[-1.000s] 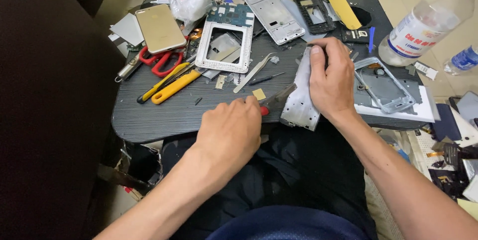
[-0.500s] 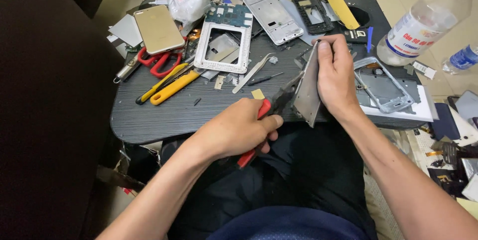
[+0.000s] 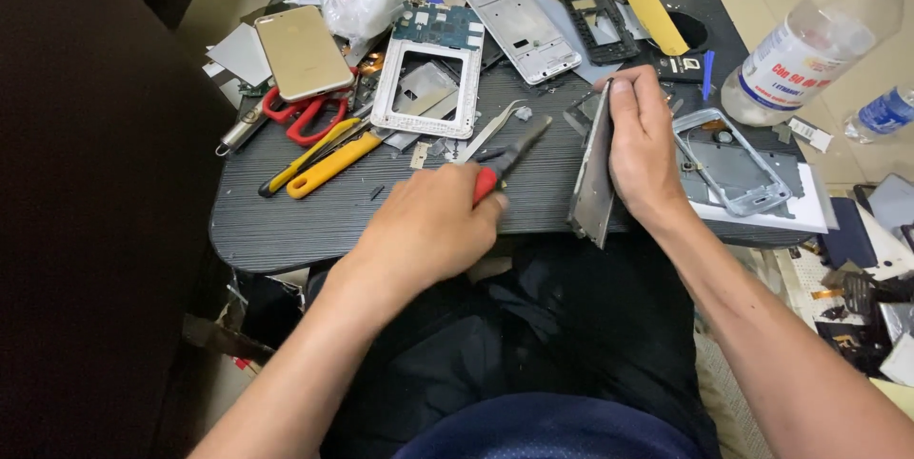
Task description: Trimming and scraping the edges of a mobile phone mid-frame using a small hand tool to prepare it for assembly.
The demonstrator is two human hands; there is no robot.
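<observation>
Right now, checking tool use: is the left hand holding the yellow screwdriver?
No, the left hand grips red-handled pliers; the yellow screwdriver lies on the table.

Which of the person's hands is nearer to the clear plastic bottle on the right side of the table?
Right. The right hand, holding a metal phone panel on edge, is just left of the bottle. The left hand, gripping red-handled pliers, is farther left.

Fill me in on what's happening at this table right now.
A person sits at a dark table strewn with phone parts. The right hand holds a thin metal phone plate on edge at the table's near side. The left hand grips red-handled pliers, tips aimed toward the plate but not touching it. A gold phone, red scissors and a white phone frame lie behind.
</observation>
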